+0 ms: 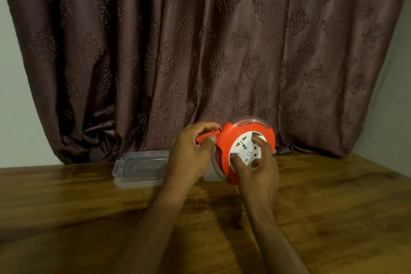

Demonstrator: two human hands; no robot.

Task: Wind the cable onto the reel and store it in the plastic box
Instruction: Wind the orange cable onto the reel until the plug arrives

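Above table (89, 218), reel (244, 151) face seemingly camera-ward

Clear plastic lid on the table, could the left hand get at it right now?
Probably not at once: the left hand is pinching the orange cable at the reel. The lid lies uncovered just beside it, so once freed, the way looks open.

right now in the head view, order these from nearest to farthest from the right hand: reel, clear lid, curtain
1. Reel: held up above the table, the right hand fingers on its white socket face.
2. Clear lid: flat on the table, off to the left beyond the left hand.
3. Curtain: hanging behind the table, farthest back.
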